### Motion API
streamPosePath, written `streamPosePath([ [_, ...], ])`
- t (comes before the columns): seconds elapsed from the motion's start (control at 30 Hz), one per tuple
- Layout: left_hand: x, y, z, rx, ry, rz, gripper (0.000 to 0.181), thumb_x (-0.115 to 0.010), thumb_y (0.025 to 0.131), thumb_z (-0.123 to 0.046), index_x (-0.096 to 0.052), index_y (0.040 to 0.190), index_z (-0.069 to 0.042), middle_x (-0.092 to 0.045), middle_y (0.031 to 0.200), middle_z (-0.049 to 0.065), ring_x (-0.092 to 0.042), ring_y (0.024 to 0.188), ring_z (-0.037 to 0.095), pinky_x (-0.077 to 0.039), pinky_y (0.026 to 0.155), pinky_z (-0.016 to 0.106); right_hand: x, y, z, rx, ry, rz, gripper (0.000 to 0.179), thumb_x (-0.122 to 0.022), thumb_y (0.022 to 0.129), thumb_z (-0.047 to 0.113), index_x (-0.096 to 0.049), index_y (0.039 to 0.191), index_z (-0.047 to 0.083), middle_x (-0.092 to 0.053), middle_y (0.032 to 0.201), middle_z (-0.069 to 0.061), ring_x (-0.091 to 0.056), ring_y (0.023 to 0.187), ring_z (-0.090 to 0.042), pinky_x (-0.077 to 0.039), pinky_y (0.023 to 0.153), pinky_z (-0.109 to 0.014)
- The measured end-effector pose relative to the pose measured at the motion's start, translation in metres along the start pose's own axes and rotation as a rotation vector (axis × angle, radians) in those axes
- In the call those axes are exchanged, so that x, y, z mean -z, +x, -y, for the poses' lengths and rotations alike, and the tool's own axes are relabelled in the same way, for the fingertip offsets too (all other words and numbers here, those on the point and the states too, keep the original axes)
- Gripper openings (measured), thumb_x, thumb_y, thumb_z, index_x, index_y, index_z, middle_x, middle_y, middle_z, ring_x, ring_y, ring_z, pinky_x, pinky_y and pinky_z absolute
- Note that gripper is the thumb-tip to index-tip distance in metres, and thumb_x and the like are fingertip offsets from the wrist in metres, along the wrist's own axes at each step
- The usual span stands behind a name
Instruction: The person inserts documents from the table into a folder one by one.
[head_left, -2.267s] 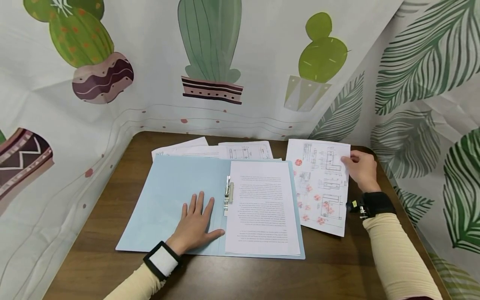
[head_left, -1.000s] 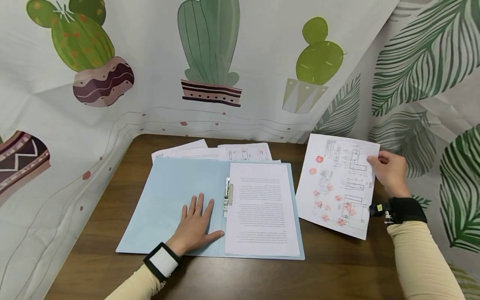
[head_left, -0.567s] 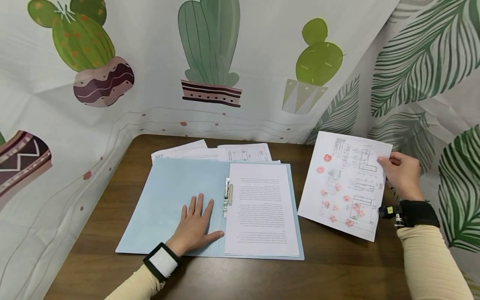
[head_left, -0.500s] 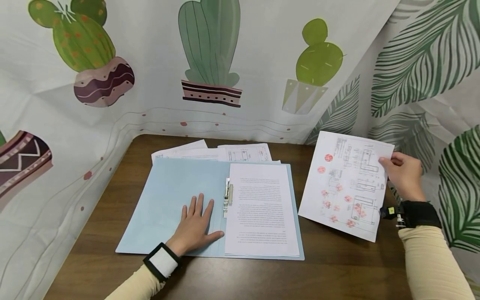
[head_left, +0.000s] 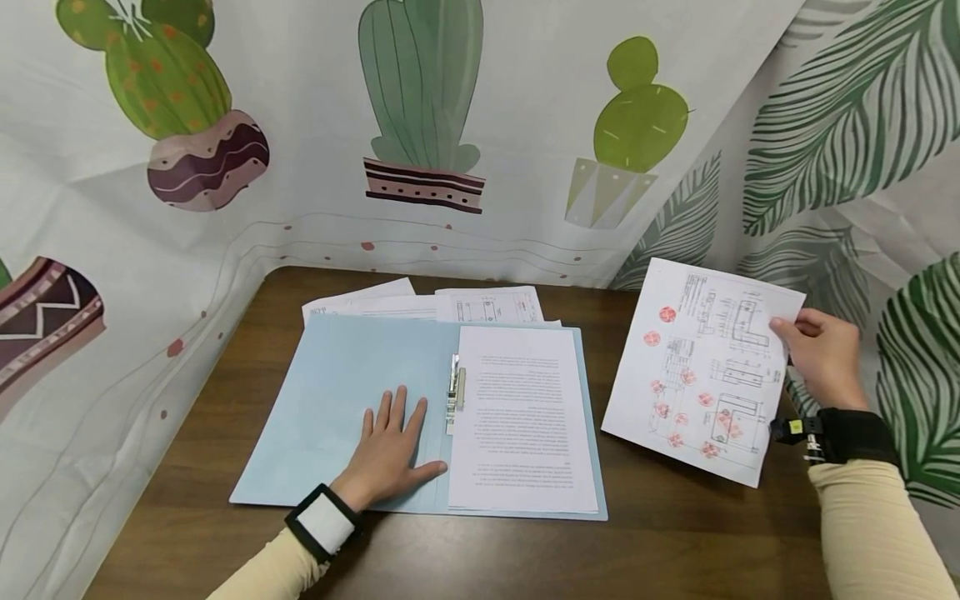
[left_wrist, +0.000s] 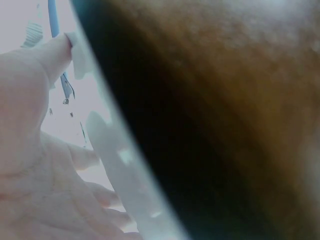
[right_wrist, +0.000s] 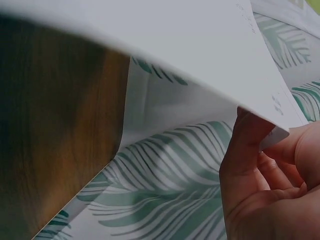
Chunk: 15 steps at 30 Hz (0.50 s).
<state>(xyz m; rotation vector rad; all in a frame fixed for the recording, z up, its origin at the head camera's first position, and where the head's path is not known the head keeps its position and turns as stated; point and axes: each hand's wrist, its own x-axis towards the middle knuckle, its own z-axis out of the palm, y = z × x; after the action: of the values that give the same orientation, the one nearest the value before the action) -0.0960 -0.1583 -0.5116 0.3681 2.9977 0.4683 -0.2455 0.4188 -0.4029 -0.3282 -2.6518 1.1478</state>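
Brown table point(head_left: 495, 558): is stretching beneath the folder point(head_left: 337, 375).
Left hand point(head_left: 384, 456): is spreading its fingers flat on the folder's blue left cover.
Folder: is lying open, text pages point(head_left: 517, 417) covering its right side.
Right hand point(head_left: 825, 354): is pinching the drawing sheet point(head_left: 697, 392) by its right edge.
Drawing sheet: is slanting just right of the folder.
Loose papers point(head_left: 367, 305): are peeking out behind the folder.
Cactus-print cloth point(head_left: 532, 108): is hanging beyond.

Head view: your blue folder point(head_left: 330, 392) hides part of the loose sheets point(head_left: 375, 300) at its 12 o'clock; drawing sheet point(head_left: 705, 367), 3 o'clock, print too small to read.
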Motion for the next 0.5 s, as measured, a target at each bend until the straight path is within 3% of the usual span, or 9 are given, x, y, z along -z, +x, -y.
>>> streamPosePath([
  [0.5,-0.0026,0.0017,0.002,0.003,0.001,0.014,0.1,-0.075,0.086,-0.06,-0.04,0.155,0.003,-0.02,0.163,0.035,-0.013,0.151,0.055,-0.018,0.112,0.074,0.0037,-0.0001,0.0022,-0.03,0.14,0.04,0.036,-0.064,0.102,0.017,-0.058,0.126,-0.009,-0.06,0.074,0.029,-0.062,0.063,0.004,-0.052,0.055,-0.016],
])
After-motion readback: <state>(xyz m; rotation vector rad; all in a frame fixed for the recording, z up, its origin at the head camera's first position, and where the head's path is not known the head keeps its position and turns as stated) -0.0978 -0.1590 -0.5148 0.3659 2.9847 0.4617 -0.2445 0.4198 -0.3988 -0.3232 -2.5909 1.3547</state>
